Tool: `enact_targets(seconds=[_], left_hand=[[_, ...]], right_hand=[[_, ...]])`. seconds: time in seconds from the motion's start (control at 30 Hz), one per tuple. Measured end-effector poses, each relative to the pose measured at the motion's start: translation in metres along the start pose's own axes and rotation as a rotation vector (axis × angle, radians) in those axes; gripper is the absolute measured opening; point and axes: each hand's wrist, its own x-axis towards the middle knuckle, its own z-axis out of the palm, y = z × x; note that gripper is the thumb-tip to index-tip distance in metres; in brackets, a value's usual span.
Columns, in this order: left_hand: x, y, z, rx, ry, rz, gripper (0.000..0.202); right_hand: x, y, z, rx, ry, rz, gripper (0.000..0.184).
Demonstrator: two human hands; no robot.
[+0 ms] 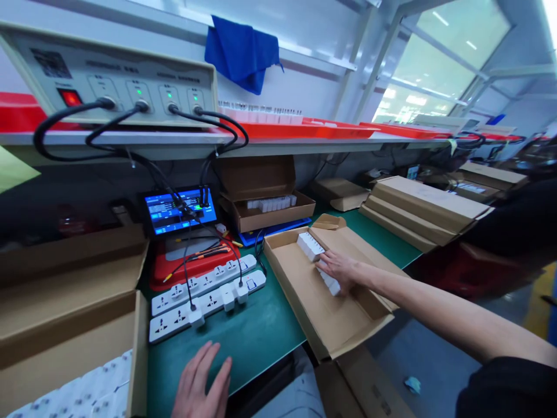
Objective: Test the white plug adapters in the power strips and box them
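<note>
My right hand (337, 268) reaches into a shallow cardboard box (304, 296) on the green mat and closes its fingers over a row of small white adapters (310, 245) lying along the box's far side. My left hand (201, 383) rests flat on the green mat (252, 331) near the front edge, fingers stretched out and holding nothing. Just beyond it lie two white power strips (204, 290) with white plugs and black cables in their sockets.
A beige tester unit (108, 81) on the shelf feeds black cables down to a small blue-lit screen (180, 210). An open box with white parts (270, 209) stands behind. Large cardboard boxes sit at left (69, 313) and stacked at right (418, 209). A blue cloth (241, 49) hangs above.
</note>
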Motion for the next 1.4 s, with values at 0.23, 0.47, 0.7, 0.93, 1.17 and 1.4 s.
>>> enact_targets(seconds=[0.23,0.47,0.7,0.93,1.17,1.4], left_hand=[[-0.003,-0.003,0.004,-0.032,0.028,-0.047,0.042],[-0.023,0.014,0.026,-0.022,0.089,-0.105,0.048],[0.0,0.055,0.027,-0.163,-0.113,-0.056,0.065],[-0.012,0.064,0.047,-0.019,-0.285,-0.189,0.068],[-0.01,0.047,0.036,-0.024,-0.349,-0.391,0.072],[0.004,0.027,0.046,0.13,-0.219,-0.509,0.088]], right_hand=[[-0.007,-0.022,0.001,0.1,0.062,0.102,0.102],[-0.038,-0.058,-0.013,0.242,0.525,0.274,0.104],[-0.013,-0.243,-0.044,0.693,0.789,0.187,0.117],[0.034,-0.366,-0.02,0.902,0.796,0.394,0.109],[-0.004,-0.358,-0.03,1.102,0.554,0.218,0.126],[-0.016,-0.304,-0.062,0.885,0.366,-0.198,0.096]])
